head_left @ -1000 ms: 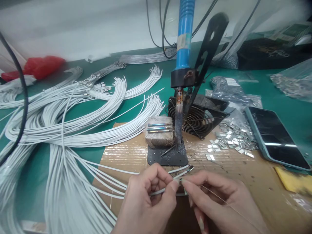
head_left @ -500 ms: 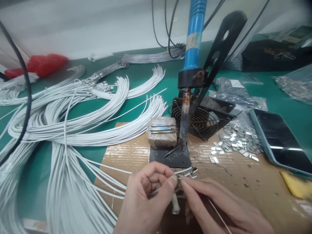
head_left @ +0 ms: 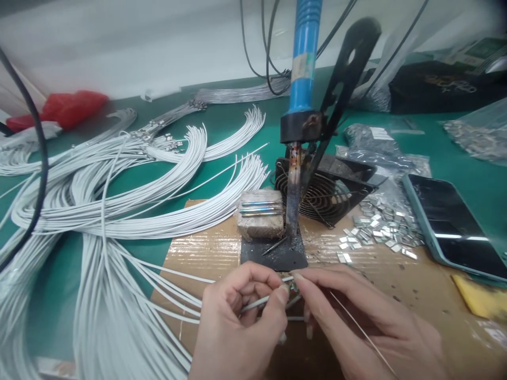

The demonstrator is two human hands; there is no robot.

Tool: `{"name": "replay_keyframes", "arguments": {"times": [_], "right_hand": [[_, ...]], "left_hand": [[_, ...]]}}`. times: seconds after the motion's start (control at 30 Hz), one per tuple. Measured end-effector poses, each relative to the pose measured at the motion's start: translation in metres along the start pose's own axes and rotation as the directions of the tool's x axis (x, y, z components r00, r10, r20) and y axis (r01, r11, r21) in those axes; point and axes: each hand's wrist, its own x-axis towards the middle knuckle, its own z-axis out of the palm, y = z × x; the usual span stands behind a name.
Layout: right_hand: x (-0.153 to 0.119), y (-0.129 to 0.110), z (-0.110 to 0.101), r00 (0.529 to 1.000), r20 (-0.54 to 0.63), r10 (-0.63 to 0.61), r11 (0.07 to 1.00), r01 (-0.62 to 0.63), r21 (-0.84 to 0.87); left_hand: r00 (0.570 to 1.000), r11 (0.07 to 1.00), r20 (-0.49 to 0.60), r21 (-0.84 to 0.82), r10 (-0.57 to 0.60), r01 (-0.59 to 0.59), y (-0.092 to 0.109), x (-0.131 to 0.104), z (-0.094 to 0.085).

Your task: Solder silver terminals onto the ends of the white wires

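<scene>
White cables [head_left: 130, 227] fan over the tabletop [head_left: 269, 122]. The left hand [head_left: 241, 338] pinches 1 cable [head_left: 255, 304] above the cardboard [head_left: 194, 248]. A white tip [head_left: 287, 278] shows between the 2 hands; metal ends visible beyond it 0.5 s ago are now covered, so work seems centred here. The right hand [head_left: 380, 301] apparently pinches this tip, a thin wire [head_left: 364, 335] trailing from it. Metal clips [head_left: 374, 231] lie beside a phone [head_left: 455, 227].

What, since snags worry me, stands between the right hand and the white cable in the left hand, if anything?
Nothing visible: the right hand is close beside the white cable in the left hand, though fingers hide whether they touch.
</scene>
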Motion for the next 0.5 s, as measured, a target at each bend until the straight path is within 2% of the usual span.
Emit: {"name": "replay_keyframes", "arguments": {"times": [0.3, 0.5], "right_hand": [[0.0028, 0.0021, -0.0050, 0.969, 0.047, 0.243, 0.962, -0.247, 0.113], [0.0049, -0.0034, -0.0054, 0.946, 0.159, 0.281, 0.943, -0.303, 0.139]], "left_hand": [[0.997, 0.997, 0.036, 0.054, -0.066, 0.064, 0.0028, 0.0027, -0.0049], [0.995, 0.999, 0.100, 0.031, 0.011, -0.014, 0.0029, 0.0029, -0.0053]]}}
